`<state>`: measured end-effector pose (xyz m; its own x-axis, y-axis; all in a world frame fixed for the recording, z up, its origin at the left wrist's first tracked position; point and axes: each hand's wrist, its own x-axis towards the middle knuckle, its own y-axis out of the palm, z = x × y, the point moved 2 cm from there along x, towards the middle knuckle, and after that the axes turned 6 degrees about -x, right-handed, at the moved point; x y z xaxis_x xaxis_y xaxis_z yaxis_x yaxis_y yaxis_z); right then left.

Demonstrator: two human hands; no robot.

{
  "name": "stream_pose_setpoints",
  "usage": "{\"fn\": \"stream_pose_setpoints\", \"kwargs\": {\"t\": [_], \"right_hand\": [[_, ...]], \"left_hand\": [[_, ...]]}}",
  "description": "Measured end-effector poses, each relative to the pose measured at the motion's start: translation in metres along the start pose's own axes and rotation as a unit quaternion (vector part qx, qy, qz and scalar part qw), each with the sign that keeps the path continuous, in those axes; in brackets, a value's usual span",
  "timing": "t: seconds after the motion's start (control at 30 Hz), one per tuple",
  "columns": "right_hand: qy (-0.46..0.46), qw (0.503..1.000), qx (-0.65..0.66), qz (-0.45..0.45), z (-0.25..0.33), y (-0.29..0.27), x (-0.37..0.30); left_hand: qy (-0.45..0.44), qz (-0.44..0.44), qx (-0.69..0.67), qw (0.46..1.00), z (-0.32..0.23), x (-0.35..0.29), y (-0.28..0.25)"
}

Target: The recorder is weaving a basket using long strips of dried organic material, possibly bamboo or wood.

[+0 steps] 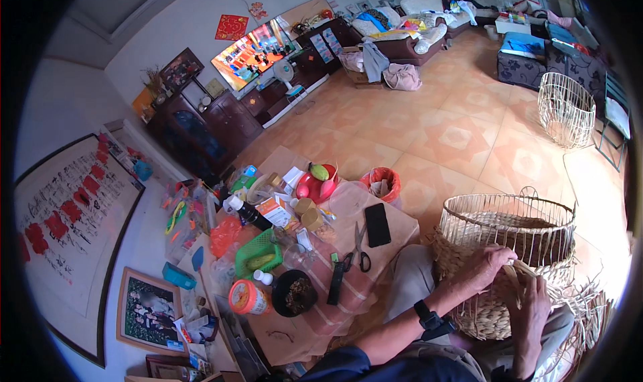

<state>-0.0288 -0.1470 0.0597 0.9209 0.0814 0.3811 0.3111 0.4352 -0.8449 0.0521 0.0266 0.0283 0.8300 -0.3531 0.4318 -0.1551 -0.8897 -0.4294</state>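
Observation:
A round basket [479, 308] of braided straw on a wire frame rests at my knees. Its lower wall is woven, while the upper wires toward the rim stand bare. My left hand [487, 267], a dark watch on its wrist, reaches over the near side with its fingers closed on a pale straw strand [519, 272]. Close beside it, my right hand [531, 308] grips the same strand, fingers bent around it. Loose straw [589, 301] spreads out to the right of the basket.
On the cloth-covered table [395, 248] at left lie scissors [360, 251], a black phone [378, 224], a black bowl [295, 293] and a green basket [256, 253]. A red-lined bin [383, 183] stands behind it. A bare wire frame [566, 110] is on the tiled floor.

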Motion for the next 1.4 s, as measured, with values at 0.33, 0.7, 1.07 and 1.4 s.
{"fn": "stream_pose_setpoints", "kwargs": {"t": [0.33, 0.7, 1.07, 1.4], "right_hand": [[0.013, 0.995, -0.017, 0.099, -0.022, 0.029, -0.023], [0.079, 0.97, 0.171, 0.151, -0.018, -0.031, -0.014], [0.312, 0.73, 0.57, 0.213, -0.03, -0.045, -0.001], [0.335, 0.71, 0.591, 0.185, -0.043, -0.055, -0.004]], "left_hand": [[-0.01, 0.019, -0.074, 0.997, 0.002, 0.005, 0.008], [-0.096, 0.035, -0.094, 0.99, 0.001, 0.007, -0.01], [0.044, 0.079, 0.03, 0.995, -0.003, -0.007, -0.015], [0.073, -0.085, 0.157, 0.981, -0.012, -0.022, 0.023]]}}
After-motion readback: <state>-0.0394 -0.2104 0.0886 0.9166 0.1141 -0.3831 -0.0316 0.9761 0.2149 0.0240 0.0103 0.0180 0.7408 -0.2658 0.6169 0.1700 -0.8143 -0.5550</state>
